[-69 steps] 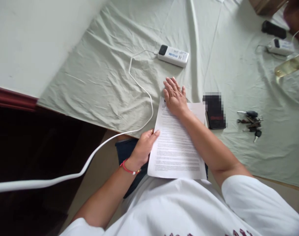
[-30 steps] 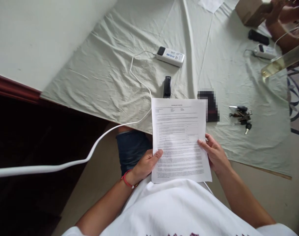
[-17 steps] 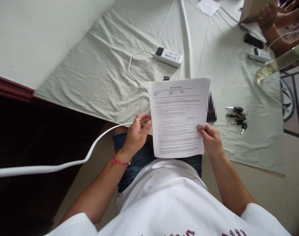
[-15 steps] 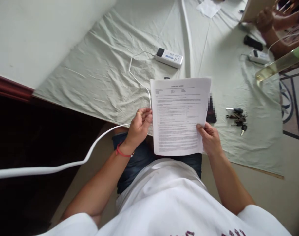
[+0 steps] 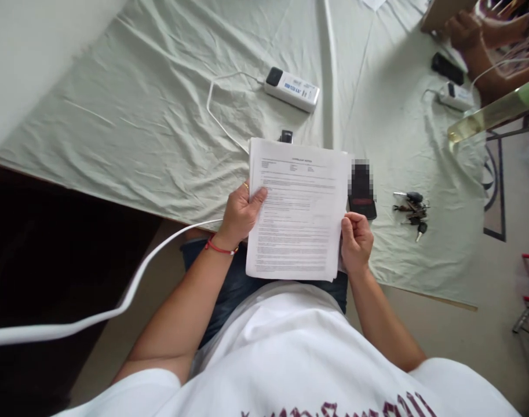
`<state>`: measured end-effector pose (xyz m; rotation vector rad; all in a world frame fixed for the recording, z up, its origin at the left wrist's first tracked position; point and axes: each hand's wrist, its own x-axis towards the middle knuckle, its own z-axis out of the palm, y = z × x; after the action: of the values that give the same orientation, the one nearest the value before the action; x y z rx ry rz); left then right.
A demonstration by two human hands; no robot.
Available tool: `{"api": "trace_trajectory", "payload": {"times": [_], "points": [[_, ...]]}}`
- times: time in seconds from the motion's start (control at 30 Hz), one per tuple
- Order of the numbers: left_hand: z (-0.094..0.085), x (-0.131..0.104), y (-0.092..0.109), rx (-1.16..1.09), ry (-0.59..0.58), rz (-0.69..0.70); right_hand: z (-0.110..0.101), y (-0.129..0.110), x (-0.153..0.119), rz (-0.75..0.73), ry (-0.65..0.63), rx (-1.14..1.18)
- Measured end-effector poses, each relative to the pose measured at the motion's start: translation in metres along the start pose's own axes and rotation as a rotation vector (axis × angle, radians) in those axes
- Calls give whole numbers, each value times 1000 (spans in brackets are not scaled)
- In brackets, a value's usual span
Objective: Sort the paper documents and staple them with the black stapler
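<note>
A stack of printed paper sheets is held up over my lap at the table edge, its text side toward me. My left hand grips the stack's left edge, thumb on the front and the other fingers behind. On the other side, my right hand is closed at the lower right edge, thumb and fingers pinched together there. Just beyond the right hand lies a dark phone, partly blurred out. Behind the top edge of the sheets a small black object shows in part.
A white power bank with a white cable lies ahead on the green cloth. Keys rest to the right. Further right are another white device, a dark object, a slanted clear tube and another person's arms.
The left thumb has come over onto the front of the sheets, where the hand was at their edge. The right thumb has slid off the front to the edge. My view has shifted slightly.
</note>
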<state>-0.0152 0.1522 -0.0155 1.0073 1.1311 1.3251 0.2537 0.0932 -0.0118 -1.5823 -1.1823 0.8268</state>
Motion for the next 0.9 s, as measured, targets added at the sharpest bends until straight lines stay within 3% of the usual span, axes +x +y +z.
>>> {"api": "trace_trajectory", "payload": {"times": [0.17, 0.37, 0.9], "points": [[3, 2, 3, -44, -40, -59, -1, 2, 3, -9, -74, -108], [1, 4, -4, -13, 79, 8, -2, -1, 3, -83, -82, -238], [1, 4, -8, 25, 109, 45, -2, 6, 2, -70, 57, -164]]}}
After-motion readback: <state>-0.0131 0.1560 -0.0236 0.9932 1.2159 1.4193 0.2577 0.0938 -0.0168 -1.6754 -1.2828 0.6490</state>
